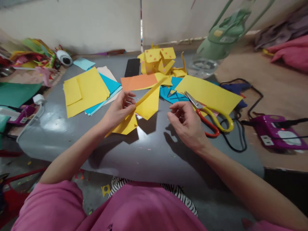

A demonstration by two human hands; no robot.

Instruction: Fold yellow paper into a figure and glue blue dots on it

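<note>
My left hand [122,106] pinches a folded piece of yellow paper [148,104] between thumb and fingers. The paper has a raised narrow fold along its top, and its cut lower edges spread on both sides of my hand above the grey table. Right of it, my right hand [186,125] hovers with loosely curled fingers, thumb and forefinger apart, and nothing visible in them. Just beyond that hand lie scissors [198,104] with one red and one yellow handle, blades slightly parted. They rest by a yellow sheet [209,93] and blue paper scraps [172,94].
Stacked yellow sheets [86,89] and blue sheets [110,85] lie left. Behind are an orange paper [138,82], a black phone [132,67] and a dotted yellow paper model [156,59]. A green-topped bottle [214,48] stands back right. A purple power strip [276,131] with black cables lies right.
</note>
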